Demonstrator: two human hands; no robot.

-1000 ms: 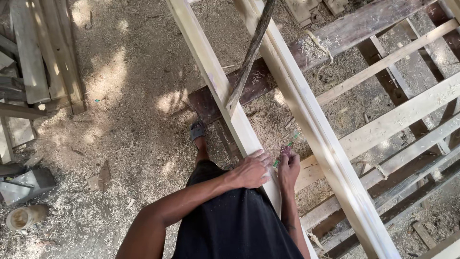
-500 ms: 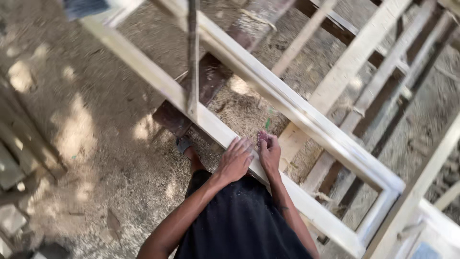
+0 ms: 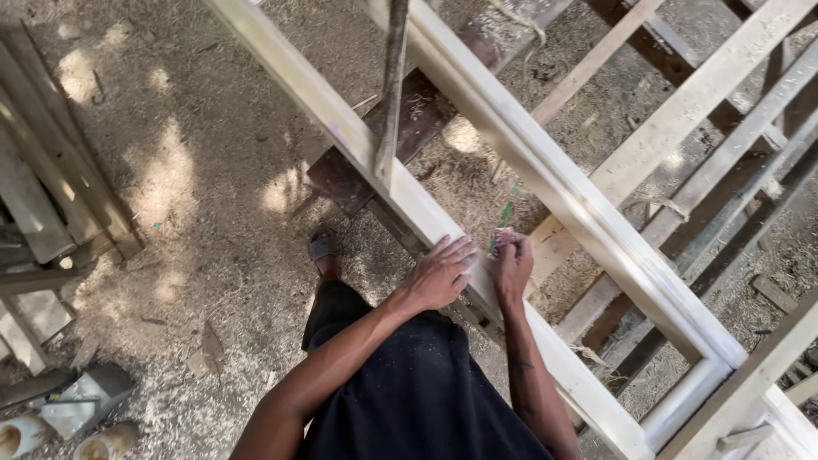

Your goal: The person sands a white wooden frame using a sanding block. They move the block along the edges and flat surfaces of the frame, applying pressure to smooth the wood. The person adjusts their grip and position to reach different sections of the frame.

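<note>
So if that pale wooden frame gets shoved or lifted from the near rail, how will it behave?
The pale wooden frame is probably stiff: its long rails meet in a joined corner. It looks long and likely awkward to lift from one spot, apt to swing. It lies across slats, so a push may slide it. The left hand lies flat on the near rail; the right hand grips something small.

Small object (image 3: 503, 241) in right hand (image 3: 511, 268) (mostly hidden), frame (image 3: 545, 170) cropped
</note>
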